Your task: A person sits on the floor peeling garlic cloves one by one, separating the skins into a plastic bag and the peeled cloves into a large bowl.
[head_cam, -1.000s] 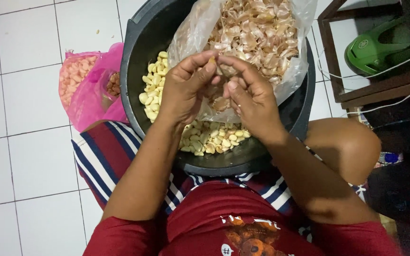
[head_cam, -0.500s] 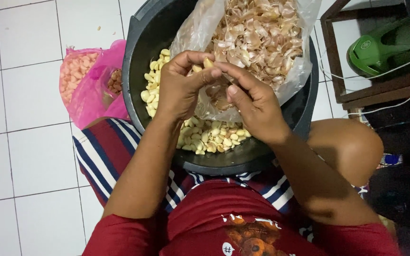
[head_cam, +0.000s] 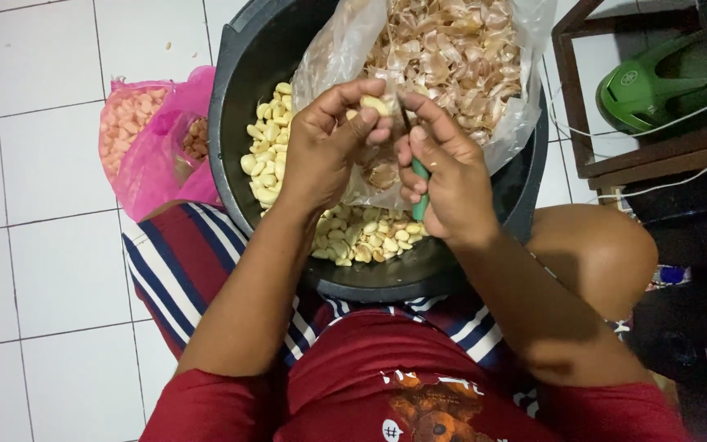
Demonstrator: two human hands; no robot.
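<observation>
- The left hand [head_cam: 321, 151] pinches a single pale garlic clove [head_cam: 374, 104] between thumb and fingertips, the other fingers curled in; the clove sits just above the middle of the black basin [head_cam: 235, 123].
- The right hand [head_cam: 443, 176] is closed around a small knife with a green handle [head_cam: 421, 184], its dark blade pointing up towards the clove and almost touching it.
- Judging by this pose, the step in hand is peeling: the clove is held steady while the blade tip meets its skin.
- A clear plastic bag of papery garlic skins [head_cam: 452, 57] lies in the far half of the basin, right behind both hands.
- Peeled cloves [head_cam: 267, 151] are heaped on the basin's left side, and more lie along its near side under the wrists.
- The next move would call for a fine, shallow pull of the blade to lift the skin without cutting the thumb, a turn of the clove, then dropping skin into the bag and clove onto the heap.
- A pink plastic bag [head_cam: 153, 143] rests on the white tiled floor [head_cam: 34, 270] to the left of the basin.
</observation>
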